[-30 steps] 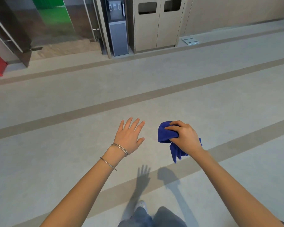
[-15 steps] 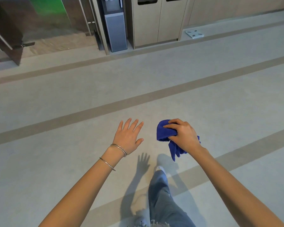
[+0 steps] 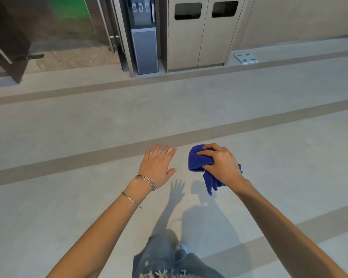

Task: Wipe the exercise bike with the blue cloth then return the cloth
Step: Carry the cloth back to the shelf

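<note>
- The right hand (image 3: 222, 164) is curled over the bunched blue cloth (image 3: 197, 161), fingers and thumb gripping it, with loose ends hanging below the palm.
- The left hand (image 3: 156, 166) holds nothing; its fingers are straight and spread, palm down, just beside the cloth but apart from it. Thin bangles (image 3: 146, 181) sit at that wrist.
- Both arms reach forward over the grey striped floor (image 3: 68, 137), and jeans (image 3: 161, 257) and one shoe (image 3: 181, 248) show below.
- Farther off stand a water dispenser (image 3: 144, 35), a two-slot bin cabinet (image 3: 199, 33) and a bathroom scale (image 3: 246, 58) by the wall.
- No exercise bike is in view, so whether it has been wiped cannot be told from here.
- The cloth is in hand and not put down, so the return is certainly left to do; the person seems to be walking between places.
</note>
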A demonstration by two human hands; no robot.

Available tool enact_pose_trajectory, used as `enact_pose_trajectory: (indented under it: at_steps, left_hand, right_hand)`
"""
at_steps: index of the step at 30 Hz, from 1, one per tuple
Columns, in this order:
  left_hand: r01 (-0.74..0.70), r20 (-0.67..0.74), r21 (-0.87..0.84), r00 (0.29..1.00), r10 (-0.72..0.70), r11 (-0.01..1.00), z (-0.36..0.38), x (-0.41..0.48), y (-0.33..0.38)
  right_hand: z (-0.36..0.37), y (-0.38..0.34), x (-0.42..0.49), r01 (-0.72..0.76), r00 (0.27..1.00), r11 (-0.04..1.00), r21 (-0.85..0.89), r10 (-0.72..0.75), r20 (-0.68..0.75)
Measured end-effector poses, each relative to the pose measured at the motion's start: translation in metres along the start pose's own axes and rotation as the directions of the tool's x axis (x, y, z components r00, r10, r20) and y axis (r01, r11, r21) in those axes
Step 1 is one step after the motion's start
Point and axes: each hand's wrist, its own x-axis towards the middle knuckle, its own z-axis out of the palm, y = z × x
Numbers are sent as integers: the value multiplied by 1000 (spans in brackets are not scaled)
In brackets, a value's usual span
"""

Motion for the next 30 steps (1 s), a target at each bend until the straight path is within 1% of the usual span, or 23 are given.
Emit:
enact_pose_trajectory:
  at_steps: [5,13,18,23,30]
  left_hand:
    - [7,15,6,1000,-7,1000,-5,56,-11]
    - [-33,14,23,999,33,999,-18,170,-45]
    - [-71,19,21,997,71,997,-44,260,-74]
    - [-101,1,60,995,101,993,-71,345,-103]
    - [-138,33,87,990,136,987,-81,421,-122]
  right_hand:
    - [-9,23,52,4,999,1000,16,-5,35]
    - [-22,53,156,-75,996,997,10,75,47]
    - [-43,62,239,-97,995,995,25,97,-18]
    - [-56,73,316,-93,990,996,17,94,-103]
    - [-62,97,392,-146,985,988,41,149,-84]
